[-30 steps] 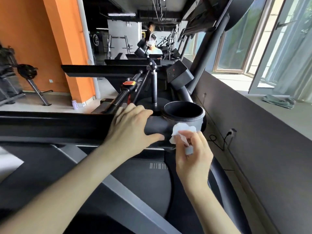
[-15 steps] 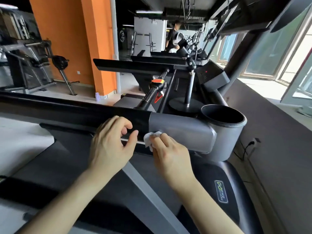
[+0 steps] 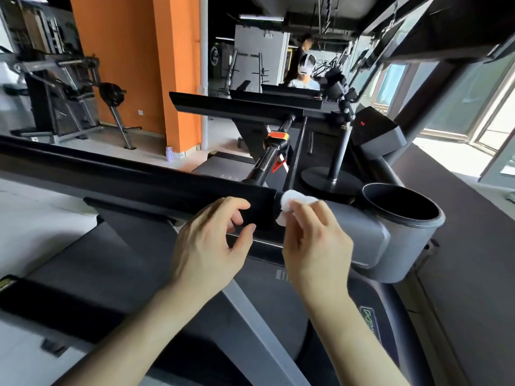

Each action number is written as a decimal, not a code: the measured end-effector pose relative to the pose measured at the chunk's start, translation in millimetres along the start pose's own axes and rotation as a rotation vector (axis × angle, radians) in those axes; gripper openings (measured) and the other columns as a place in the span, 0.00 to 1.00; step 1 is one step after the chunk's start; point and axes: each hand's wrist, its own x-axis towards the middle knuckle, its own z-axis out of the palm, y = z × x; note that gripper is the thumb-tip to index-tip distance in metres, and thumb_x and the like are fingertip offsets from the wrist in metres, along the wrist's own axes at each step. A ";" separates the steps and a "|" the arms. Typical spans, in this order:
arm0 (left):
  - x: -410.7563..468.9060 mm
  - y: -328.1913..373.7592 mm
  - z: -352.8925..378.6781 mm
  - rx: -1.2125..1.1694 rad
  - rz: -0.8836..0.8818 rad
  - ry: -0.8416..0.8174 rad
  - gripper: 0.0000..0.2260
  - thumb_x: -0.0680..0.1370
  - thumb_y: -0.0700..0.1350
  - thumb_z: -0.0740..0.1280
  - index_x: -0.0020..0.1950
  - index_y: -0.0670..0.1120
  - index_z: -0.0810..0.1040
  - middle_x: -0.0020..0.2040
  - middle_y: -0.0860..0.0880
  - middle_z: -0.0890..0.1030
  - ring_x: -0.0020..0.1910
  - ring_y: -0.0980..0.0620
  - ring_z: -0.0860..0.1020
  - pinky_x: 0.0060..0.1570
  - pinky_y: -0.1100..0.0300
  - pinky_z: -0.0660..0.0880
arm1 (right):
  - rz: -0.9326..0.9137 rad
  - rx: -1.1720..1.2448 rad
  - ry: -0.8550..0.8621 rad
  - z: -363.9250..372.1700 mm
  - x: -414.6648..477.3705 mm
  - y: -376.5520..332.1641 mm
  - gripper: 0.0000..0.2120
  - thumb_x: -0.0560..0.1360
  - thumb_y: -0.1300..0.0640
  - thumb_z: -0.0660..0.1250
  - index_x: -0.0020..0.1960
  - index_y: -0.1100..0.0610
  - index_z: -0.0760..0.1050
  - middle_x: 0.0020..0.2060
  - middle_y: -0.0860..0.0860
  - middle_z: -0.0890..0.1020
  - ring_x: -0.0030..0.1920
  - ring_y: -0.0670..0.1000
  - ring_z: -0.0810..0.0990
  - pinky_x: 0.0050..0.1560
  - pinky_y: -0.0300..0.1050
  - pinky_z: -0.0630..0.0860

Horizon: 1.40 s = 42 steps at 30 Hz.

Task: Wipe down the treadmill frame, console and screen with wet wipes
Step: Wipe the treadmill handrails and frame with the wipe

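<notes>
A black crossbar [image 3: 139, 181] of the treadmill console runs from the left edge to a grey end housing [image 3: 359, 229] with a round cup holder [image 3: 404, 207]. My right hand [image 3: 315, 246] pinches a crumpled white wet wipe [image 3: 289, 203] and presses it on the seam where the black bar meets the grey housing. My left hand [image 3: 209, 246] hovers just left of it in front of the bar, fingers loosely curled and holding nothing. The dark treadmill belt [image 3: 111, 263] lies below.
Another treadmill [image 3: 245, 108] with an orange-tipped handle [image 3: 277, 137] stands ahead, with a camera stand [image 3: 338, 151] beside it. Two people [image 3: 303, 68] are in the back. An orange pillar [image 3: 178, 71], a weight rack [image 3: 69, 90] on the left and windows [image 3: 473, 87] on the right bound the space.
My right hand carried the wipe from beside the cup holder leftward, then up onto the seam of the bar. My left hand came off the bar and now hovers.
</notes>
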 end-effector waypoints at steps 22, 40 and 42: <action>15.7 36.1 46.5 0.057 0.361 0.069 0.12 0.84 0.41 0.62 0.46 0.38 0.81 0.43 0.44 0.77 0.42 0.44 0.77 0.44 0.51 0.78 | 0.109 0.353 -0.217 -36.0 25.0 20.3 0.06 0.80 0.55 0.62 0.54 0.51 0.76 0.33 0.50 0.84 0.35 0.53 0.83 0.38 0.55 0.80; -24.2 13.5 56.9 -0.109 -0.049 0.231 0.04 0.81 0.36 0.66 0.48 0.40 0.79 0.43 0.52 0.78 0.41 0.55 0.77 0.44 0.66 0.70 | 0.009 0.337 -0.177 -21.7 22.4 17.1 0.06 0.80 0.64 0.65 0.45 0.57 0.77 0.37 0.48 0.78 0.38 0.48 0.76 0.40 0.46 0.72; -28.7 29.9 70.9 -0.104 0.055 0.182 0.05 0.82 0.36 0.66 0.49 0.40 0.81 0.43 0.48 0.79 0.41 0.48 0.78 0.42 0.59 0.74 | 0.011 0.338 -0.178 -21.8 24.0 18.7 0.06 0.80 0.63 0.65 0.46 0.57 0.77 0.36 0.48 0.79 0.39 0.48 0.77 0.41 0.47 0.73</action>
